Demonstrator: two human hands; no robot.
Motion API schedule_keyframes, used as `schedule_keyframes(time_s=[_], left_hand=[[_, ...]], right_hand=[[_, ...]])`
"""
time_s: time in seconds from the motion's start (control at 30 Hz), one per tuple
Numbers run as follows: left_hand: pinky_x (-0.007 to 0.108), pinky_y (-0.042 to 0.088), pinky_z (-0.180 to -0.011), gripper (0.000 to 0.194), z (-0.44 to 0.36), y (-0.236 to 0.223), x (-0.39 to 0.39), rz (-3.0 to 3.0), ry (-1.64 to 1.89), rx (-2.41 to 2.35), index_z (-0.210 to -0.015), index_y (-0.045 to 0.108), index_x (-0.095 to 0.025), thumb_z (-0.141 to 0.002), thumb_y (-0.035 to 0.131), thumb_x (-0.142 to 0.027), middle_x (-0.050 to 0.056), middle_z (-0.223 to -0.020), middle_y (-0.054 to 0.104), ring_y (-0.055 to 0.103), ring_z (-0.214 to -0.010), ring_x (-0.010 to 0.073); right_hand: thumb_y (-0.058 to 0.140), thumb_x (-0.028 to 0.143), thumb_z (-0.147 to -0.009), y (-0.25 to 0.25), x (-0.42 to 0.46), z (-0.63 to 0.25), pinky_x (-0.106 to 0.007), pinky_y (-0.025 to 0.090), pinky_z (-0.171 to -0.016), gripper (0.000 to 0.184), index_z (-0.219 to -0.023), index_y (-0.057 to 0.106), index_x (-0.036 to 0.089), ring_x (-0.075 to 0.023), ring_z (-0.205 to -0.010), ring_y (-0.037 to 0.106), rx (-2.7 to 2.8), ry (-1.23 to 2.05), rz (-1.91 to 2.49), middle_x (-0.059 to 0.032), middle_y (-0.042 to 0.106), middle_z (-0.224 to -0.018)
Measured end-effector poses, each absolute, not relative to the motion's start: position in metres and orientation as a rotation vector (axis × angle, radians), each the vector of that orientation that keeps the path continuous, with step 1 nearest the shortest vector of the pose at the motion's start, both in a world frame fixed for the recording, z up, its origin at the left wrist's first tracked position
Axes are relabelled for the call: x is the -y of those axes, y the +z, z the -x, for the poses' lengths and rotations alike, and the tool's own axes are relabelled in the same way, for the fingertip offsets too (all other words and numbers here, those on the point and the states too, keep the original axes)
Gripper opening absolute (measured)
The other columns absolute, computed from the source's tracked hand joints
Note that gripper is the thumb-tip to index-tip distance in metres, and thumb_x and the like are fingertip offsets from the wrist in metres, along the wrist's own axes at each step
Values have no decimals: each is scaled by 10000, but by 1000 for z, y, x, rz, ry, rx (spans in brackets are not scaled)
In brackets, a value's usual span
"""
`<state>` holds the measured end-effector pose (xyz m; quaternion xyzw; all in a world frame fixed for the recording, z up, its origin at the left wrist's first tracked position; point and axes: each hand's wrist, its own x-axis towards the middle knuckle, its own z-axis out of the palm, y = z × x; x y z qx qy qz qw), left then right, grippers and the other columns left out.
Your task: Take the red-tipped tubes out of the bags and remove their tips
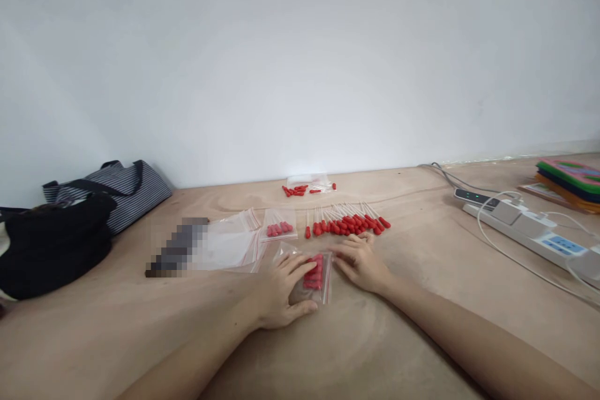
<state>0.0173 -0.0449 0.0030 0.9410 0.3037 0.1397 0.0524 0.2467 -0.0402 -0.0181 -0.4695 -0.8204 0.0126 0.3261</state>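
A small clear zip bag (327,284) lies on the table with several red-tipped sticks (313,275) inside, their red ends toward the zip side. My left hand (284,290) rests on the bag's left part, fingers spread and thumb apart, covering some of it. At the bag's right edge is my right hand (360,262), fingers bent and loosely apart; whether they touch the bag I cannot tell. Just beyond that hand, a fanned pile of loose red-tipped white sticks (349,224) lies on the wood. Another filled zip bag (280,231) sits beyond my left hand.
Flat clear zip bags (229,240) lie left, beside a blurred dark object (178,250). Small red pieces (295,190) lie near the wall. A black bag (56,244) and a striped bag (140,194) stand left; a power strip (529,231) with cables and stacked colourful items (569,181) are right.
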Motion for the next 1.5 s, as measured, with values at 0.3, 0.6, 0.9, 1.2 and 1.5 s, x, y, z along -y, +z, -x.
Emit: schedule_keyframes(time_s=[0.3, 0.6, 0.9, 1.2, 1.5], left_hand=[[406, 418, -754, 438, -31, -2, 77, -2786, 457, -1474, -1105, 514, -190, -758, 501, -457, 92, -1050, 585, 532, -904, 266], [348, 432, -758, 276, -27, 2, 53, -2753, 660, -1196, -1078, 528, -218, -826, 438, -286, 58, -964, 558, 518, -865, 190], [336, 432, -773, 285, -39, 5, 27, -2925, 839, -772, -917, 648, -267, -814, 415, -141, 46, -1002, 568, 508, -898, 168], [309, 418, -754, 278, -39, 2, 24, -3015, 876, -687, -756, 631, -204, -852, 372, -171, 42, -880, 616, 511, -843, 158], [285, 412, -707, 251, -41, -1, 25, -2962, 787, -819, -769, 591, -182, -842, 355, -142, 44, -861, 621, 532, -789, 145]], right_hand=[[505, 455, -768, -10, 52, -228, -319, 225, -711, 311, -607, 596, 205, -149, -739, 497, 2089, 434, 1471, 26, 609, -690], [561, 319, -713, -9, 56, -209, -382, 211, -816, 214, -568, 611, 169, -124, -656, 519, 1847, 887, 1598, 29, 622, -633], [626, 497, -617, -10, 54, -210, -387, 194, -853, 348, -519, 594, 164, -105, -564, 493, 1772, 991, 1611, 36, 604, -526], [617, 552, -602, -9, 53, -212, -390, 181, -871, 404, -506, 588, 161, -99, -562, 482, 1763, 1044, 1601, 46, 583, -528], [504, 390, -744, -1, 52, -218, -414, 198, -863, 262, -637, 618, 180, -111, -620, 444, 1923, 1044, 1561, 63, 506, -544]])
